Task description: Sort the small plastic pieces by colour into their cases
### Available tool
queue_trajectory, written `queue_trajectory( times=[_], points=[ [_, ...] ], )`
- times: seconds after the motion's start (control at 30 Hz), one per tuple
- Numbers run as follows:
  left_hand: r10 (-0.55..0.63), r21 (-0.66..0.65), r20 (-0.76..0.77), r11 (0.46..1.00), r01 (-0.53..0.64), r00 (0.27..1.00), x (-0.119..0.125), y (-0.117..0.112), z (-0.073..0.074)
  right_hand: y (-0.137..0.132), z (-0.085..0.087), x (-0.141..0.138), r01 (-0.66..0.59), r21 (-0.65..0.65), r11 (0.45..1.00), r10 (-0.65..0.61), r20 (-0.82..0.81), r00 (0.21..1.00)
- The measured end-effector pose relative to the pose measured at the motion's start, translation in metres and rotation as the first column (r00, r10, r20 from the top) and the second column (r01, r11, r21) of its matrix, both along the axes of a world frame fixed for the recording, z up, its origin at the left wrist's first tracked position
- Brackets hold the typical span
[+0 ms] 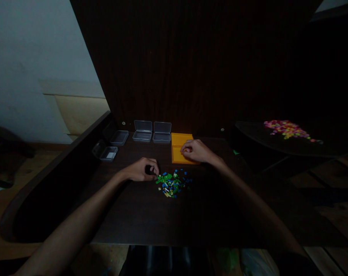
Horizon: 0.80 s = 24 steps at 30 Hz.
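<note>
A small pile of tiny building bricks (174, 183) in green, blue and pale yellow lies on the dark table. My left hand (142, 170) is at the pile's left edge, thumb and fingers curled together near the outermost bricks. Whatever is between those fingertips is too small to make out. Behind the pile lies an open orange-yellow case (178, 156). Over its front compartment is my right hand (197, 151), with fingers bent inward and closed. Its fingertips hide part of the case, and I cannot see what they hold.
Two clear lidded boxes (143, 135) stand open along the back panel. More clear boxes (112, 153) sit at the table's left side, beside a raised side board (61, 172). On a dark surface at the right is a heap of pink and yellow pieces (287, 129).
</note>
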State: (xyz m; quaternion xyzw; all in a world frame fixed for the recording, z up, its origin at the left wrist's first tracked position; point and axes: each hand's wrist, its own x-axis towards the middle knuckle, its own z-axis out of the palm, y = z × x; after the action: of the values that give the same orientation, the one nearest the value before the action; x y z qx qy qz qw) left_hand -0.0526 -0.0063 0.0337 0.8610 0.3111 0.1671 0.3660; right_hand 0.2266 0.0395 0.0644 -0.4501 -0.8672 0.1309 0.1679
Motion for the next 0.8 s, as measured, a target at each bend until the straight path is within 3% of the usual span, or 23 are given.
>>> queue_trajectory(
  times=[0.17,0.33,0.5,0.8],
  points=[
    [0.014,0.03,0.007,0.999,-0.014,1.0,-0.001,0.001,-0.002,-0.028,0.005,-0.033,-0.27,-0.1,0.958,0.273,0.014,0.962],
    [-0.011,0.043,0.005,0.999,0.011,1.0,-0.002,0.002,-0.004,-0.046,-0.007,-0.053,-0.403,-0.155,0.902,0.42,0.099,0.902],
    [-0.01,0.037,0.002,0.999,0.01,1.0,-0.002,0.002,-0.004,-0.051,-0.014,-0.061,-0.371,-0.165,0.914,0.395,0.149,0.907],
    [-0.02,0.013,-0.016,1.0,0.02,1.0,-0.005,0.004,0.0,-0.054,-0.014,-0.064,-0.342,-0.147,0.928,0.364,0.173,0.915]
  ],
)
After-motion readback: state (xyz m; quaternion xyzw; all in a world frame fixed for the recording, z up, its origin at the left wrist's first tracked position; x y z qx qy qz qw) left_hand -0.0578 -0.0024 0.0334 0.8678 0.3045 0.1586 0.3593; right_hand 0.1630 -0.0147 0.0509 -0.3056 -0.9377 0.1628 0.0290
